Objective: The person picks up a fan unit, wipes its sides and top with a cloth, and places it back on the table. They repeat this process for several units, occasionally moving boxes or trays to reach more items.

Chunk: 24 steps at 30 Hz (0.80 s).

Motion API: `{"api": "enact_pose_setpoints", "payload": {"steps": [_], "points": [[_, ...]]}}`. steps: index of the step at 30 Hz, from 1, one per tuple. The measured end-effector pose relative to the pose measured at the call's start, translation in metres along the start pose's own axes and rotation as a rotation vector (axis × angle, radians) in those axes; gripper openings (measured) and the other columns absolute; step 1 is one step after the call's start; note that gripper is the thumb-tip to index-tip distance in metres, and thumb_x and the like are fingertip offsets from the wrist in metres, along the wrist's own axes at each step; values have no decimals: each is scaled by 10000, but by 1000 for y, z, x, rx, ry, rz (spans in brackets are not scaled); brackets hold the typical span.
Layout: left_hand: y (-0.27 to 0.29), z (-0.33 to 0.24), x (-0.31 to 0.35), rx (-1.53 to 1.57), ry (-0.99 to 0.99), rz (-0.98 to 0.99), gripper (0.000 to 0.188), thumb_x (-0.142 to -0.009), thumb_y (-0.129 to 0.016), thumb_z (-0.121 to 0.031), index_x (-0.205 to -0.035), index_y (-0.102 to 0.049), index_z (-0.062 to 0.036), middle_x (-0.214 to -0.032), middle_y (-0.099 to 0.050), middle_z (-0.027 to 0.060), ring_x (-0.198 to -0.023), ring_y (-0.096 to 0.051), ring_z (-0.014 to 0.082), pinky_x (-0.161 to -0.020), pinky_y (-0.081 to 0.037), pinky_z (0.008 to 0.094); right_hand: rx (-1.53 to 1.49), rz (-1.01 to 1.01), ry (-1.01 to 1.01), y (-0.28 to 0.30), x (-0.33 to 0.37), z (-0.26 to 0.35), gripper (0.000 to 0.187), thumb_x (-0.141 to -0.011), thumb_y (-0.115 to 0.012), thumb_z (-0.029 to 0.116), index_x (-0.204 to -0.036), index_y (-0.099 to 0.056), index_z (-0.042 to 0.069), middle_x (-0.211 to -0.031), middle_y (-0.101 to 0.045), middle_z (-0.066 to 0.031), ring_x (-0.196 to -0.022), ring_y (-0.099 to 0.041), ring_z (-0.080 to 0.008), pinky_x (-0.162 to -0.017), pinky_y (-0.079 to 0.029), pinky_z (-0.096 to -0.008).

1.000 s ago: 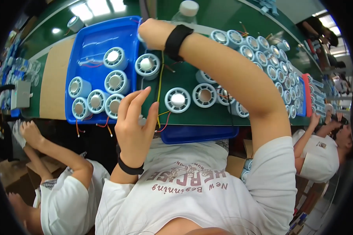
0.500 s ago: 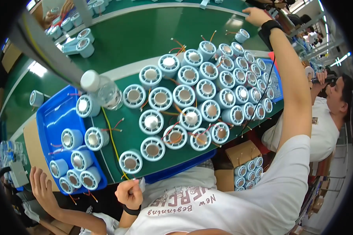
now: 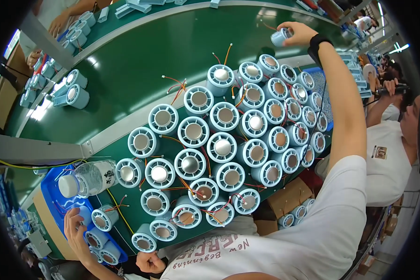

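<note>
My right hand (image 3: 299, 35) is stretched out over the green conveyor at the far right, its fingers closed round a light-blue round housing (image 3: 279, 38) with thin wires trailing from it. Near the table's front edge my left hand (image 3: 150, 262) is curled, just below the nearest light-blue housing (image 3: 143, 243). What its fingers hold, if anything, is hidden. Between the hands, many similar housings (image 3: 190, 164) stand in close rows, round silvery or brownish ends up, with red, orange and yellow wires between them.
A clear bottle with white cap (image 3: 69, 185) is beside a blue tray (image 3: 51, 186) holding more housings. A co-worker's hand (image 3: 74, 228) is over that tray. A metal rail (image 3: 112, 135) borders the green conveyor (image 3: 172, 46). Below the table, a cardboard box (image 3: 289, 196) holds housings.
My right hand, empty before, now grips the housing that stood apart on the conveyor. My left hand has curled in closer. The co-worker's hand has reached the blue tray. The view has shifted.
</note>
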<state>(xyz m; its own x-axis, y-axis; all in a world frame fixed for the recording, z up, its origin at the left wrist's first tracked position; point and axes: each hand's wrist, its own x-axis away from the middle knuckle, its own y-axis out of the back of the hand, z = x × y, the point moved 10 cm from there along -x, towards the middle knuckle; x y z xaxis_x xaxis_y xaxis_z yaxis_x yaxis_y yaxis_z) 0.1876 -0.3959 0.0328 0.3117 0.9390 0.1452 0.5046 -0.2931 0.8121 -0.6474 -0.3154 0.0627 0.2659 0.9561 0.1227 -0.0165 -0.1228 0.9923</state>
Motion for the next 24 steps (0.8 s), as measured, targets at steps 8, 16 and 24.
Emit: {"api": "enact_pose_setpoints", "payload": {"steps": [8, 16, 24], "points": [[-121, -50, 161, 349, -364, -498, 208, -859, -648, -199, -747, -594, -33, -574, -519, 50, -456, -438, 141, -460, -290, 261, -532, 129, -352, 47, 75, 43, 540, -842, -614, 484, -1075, -611, -3, -746, -593, -55, -610, -600, -126, -493, -475, -250], [-126, -30, 168, 351, -394, -392, 144, -921, -580, -129, -856, -564, -1, -747, -565, 43, -571, -447, 78, -521, -334, 216, -932, 504, -419, 64, 133, 152, 552, -908, -493, 498, -938, -617, -39, -681, -600, -79, -572, -598, -119, -505, -499, -254], [-133, 61, 186, 605, -330, -630, 232, -890, -594, -203, -920, -576, 27, -668, -563, 86, -547, -424, 113, -510, -345, 256, -767, 815, -444, 76, 151, 201, 553, -937, -445, 484, -858, -615, -36, -653, -602, -91, -557, -595, -123, -515, -514, -257]]}}
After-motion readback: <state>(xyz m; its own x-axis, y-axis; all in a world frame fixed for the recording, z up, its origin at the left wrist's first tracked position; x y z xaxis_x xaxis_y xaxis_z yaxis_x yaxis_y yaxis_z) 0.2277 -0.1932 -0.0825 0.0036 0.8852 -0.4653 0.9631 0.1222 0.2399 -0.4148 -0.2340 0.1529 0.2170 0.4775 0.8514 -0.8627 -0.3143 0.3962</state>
